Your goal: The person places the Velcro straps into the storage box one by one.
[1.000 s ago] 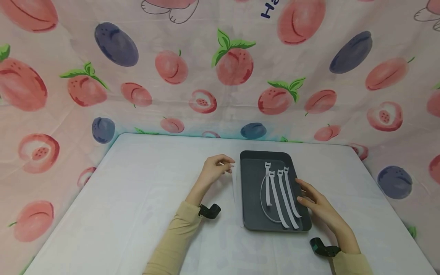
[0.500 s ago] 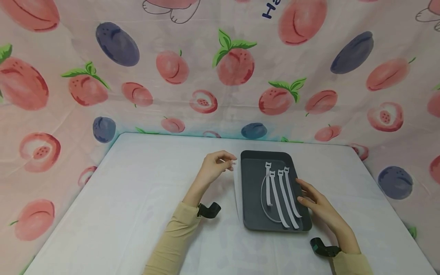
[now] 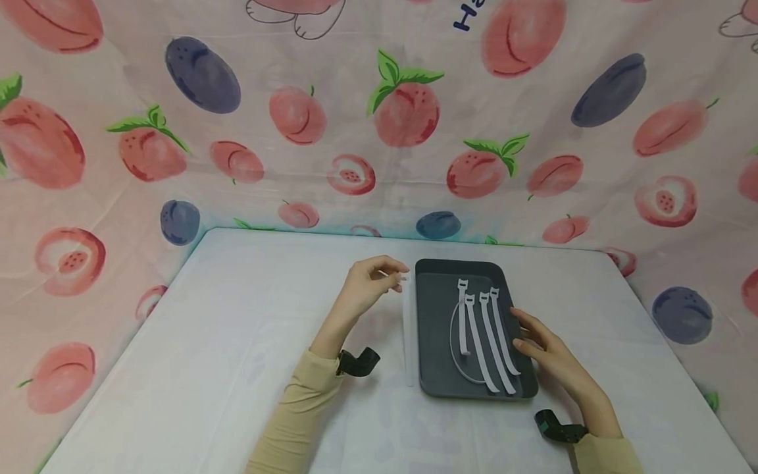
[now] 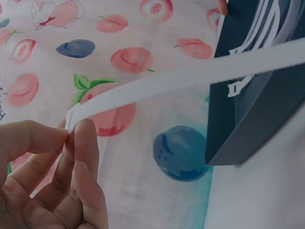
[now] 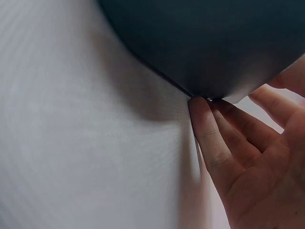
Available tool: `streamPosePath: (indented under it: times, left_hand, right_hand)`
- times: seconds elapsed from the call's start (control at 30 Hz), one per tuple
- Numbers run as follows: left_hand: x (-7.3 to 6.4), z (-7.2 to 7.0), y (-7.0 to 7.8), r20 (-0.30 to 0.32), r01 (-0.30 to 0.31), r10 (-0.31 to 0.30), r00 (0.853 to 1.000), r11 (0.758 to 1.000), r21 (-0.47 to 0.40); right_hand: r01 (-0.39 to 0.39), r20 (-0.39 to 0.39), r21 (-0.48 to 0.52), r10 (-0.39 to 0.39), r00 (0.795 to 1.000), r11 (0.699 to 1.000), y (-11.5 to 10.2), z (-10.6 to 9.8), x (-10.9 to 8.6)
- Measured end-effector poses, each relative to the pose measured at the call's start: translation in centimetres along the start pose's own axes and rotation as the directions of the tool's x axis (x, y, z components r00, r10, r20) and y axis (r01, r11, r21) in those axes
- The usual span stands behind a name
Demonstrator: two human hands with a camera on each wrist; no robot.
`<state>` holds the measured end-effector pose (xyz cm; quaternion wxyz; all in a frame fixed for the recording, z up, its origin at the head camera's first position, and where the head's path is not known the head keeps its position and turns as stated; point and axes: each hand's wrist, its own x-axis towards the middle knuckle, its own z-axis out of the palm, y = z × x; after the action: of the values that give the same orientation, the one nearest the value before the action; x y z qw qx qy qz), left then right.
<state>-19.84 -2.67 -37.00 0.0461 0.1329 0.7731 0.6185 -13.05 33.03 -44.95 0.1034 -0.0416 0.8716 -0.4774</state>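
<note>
My left hand (image 3: 368, 284) pinches one end of a white hook-and-loop cable tie (image 4: 157, 86) between thumb and fingertips. The rest of that tie hangs down along the left side of a dark grey tray (image 3: 429, 329), looking faint against the white table in the head view. Several more white cable ties (image 3: 490, 339) lie lengthwise in the tray, slotted heads toward the far end. My right hand (image 3: 551, 352) holds the tray's right edge, thumb at the rim and fingers against the side. In the right wrist view, fingertips (image 5: 200, 107) touch the tray's lower edge.
The white table (image 3: 237, 342) carries the tray right of its middle. A thin pale curved line (image 3: 453, 349) bows out left of the ties in the tray. Behind the table hangs a fruit-printed cloth (image 3: 331, 131). Each wrist wears a black camera (image 3: 358, 362).
My left hand has risen slightly with the tie, which swings and now hangs straighter beside the tray. My right hand and the tray stay in place.
</note>
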Motion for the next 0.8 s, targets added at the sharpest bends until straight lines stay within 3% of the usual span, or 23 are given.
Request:
streamPosePath:
  times: [0.8]
  left_hand:
    - [-1.5,-0.5,2.7,-0.015,-0.062,0.061,0.998,0.998,-0.023]
  right_hand:
    - [0.015,-0.003,0.001,-0.015,1.000,1.000,0.1,0.0,0.0]
